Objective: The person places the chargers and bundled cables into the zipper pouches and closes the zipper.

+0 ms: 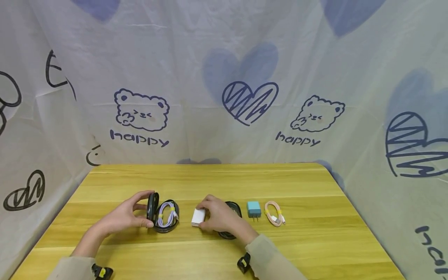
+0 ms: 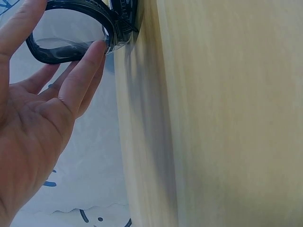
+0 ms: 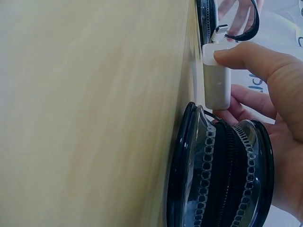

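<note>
At the near side of the table, reading the clock from the white charger block (image 1: 198, 217) as centre, two pale sleeves (image 1: 271, 256) reach in from about eight and four o'clock. The right hand (image 1: 221, 214), at three, pinches that block between thumb and fingers; whether it touches the wood I cannot tell. At nine, the left hand (image 1: 122, 216) grips the upright lid (image 1: 152, 208) of a clear, black-rimmed case (image 1: 164, 230), in which a coiled lilac cable (image 1: 171, 219) lies. A second case (image 3: 222, 179) sits beneath the right hand; farther along three are a teal adapter (image 1: 253, 209) and a pink cable (image 1: 269, 217).

Should the left fingers slip, the lid might fall across the lilac cable; a low sweep of the right wrist could shove the second case into the adapter.

The table (image 1: 175, 256) is yellow wood-grain, probably slick enough for small things to slide. Beyond its twelve o'clock edge hangs a pale curtain (image 1: 196, 58) printed with hearts, bears and "happy", continuing down both sides.
</note>
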A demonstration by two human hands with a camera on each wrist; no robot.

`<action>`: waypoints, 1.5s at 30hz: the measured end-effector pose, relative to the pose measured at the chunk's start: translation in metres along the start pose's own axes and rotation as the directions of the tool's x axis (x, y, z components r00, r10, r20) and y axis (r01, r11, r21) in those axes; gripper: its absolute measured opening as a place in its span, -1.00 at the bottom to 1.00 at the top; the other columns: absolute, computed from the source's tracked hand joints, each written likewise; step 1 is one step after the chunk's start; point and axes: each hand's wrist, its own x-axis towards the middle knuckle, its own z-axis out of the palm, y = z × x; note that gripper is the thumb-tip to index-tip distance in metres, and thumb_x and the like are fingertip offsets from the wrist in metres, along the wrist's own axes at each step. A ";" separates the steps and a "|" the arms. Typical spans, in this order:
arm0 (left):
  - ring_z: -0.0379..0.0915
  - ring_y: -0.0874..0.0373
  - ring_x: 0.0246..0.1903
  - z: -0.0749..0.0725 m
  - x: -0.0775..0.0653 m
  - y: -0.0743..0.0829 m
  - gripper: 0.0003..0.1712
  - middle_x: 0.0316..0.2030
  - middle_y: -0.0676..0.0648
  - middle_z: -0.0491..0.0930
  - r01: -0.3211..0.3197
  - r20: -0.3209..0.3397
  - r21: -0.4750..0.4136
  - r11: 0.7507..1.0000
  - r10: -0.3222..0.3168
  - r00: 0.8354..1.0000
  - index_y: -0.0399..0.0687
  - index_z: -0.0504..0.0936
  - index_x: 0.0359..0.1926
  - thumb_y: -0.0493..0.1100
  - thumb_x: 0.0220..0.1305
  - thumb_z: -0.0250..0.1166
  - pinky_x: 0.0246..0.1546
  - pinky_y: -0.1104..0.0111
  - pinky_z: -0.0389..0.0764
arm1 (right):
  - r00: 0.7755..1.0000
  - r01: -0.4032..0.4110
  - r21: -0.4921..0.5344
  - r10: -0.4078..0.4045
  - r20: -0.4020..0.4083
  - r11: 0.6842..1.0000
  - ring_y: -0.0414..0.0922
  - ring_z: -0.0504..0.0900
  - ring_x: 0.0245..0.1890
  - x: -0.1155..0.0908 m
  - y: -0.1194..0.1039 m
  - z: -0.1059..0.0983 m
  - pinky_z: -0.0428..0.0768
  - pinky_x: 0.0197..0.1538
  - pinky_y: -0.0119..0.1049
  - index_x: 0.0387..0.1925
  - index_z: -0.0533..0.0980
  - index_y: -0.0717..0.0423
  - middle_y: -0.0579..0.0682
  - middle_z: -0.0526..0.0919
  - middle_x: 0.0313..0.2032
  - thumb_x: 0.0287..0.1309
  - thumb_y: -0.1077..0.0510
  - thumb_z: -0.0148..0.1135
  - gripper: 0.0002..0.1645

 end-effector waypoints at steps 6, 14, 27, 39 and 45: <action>0.31 -0.47 0.34 0.000 -0.001 -0.001 0.27 0.53 -0.46 0.05 0.003 0.003 -0.010 1.000 -0.003 1.000 -0.23 0.04 0.61 -0.11 0.05 0.66 0.01 0.31 0.70 | 1.000 0.004 0.032 -0.004 -0.024 0.999 -0.22 0.55 -0.11 0.001 0.000 0.001 0.58 -0.12 -0.46 0.24 0.60 0.05 -0.08 0.54 0.09 0.14 0.07 0.55 -0.38; 0.33 -0.47 0.32 0.000 -0.001 -0.002 0.27 0.52 -0.47 0.06 -0.003 0.008 -0.020 1.000 0.003 1.000 -0.25 0.04 0.61 -0.13 0.05 0.66 0.00 0.31 0.71 | 0.997 0.010 0.146 0.001 -0.075 0.989 -0.22 0.58 -0.05 0.006 -0.005 0.001 0.63 -0.02 -0.47 0.27 0.57 0.09 -0.08 0.52 0.08 0.14 0.17 0.52 -0.37; 0.34 -0.47 0.31 0.002 -0.001 -0.001 0.25 0.51 -0.50 0.06 -0.005 0.010 -0.030 1.000 0.006 1.000 -0.26 0.02 0.60 -0.20 0.07 0.64 0.00 0.29 0.71 | 0.986 0.075 0.230 -0.038 -0.162 0.970 -0.07 0.66 0.01 0.024 -0.027 0.008 0.65 0.05 -0.44 0.24 0.59 0.19 0.01 0.52 0.08 0.09 0.27 0.52 -0.36; 0.31 -0.50 0.32 0.001 0.000 -0.001 0.21 0.51 -0.49 0.05 -0.023 0.010 -0.026 0.999 0.024 1.000 -0.27 0.03 0.60 -0.23 0.10 0.62 0.06 0.28 0.70 | 0.987 0.099 0.270 -0.061 -0.147 0.958 -0.17 0.63 0.01 0.044 -0.046 0.021 0.64 0.04 -0.50 0.25 0.58 0.23 0.02 0.52 0.07 0.12 0.25 0.54 -0.36; 0.29 -0.51 0.33 0.001 0.000 -0.001 0.22 0.52 -0.49 0.04 -0.019 0.016 -0.020 1.000 0.019 1.000 -0.27 0.02 0.60 -0.20 0.11 0.62 0.06 0.27 0.70 | 0.991 0.095 0.236 -0.069 -0.117 0.967 -0.24 0.63 -0.03 0.052 -0.050 0.030 0.59 -0.01 -0.56 0.26 0.59 0.19 0.00 0.53 0.06 0.16 0.17 0.54 -0.37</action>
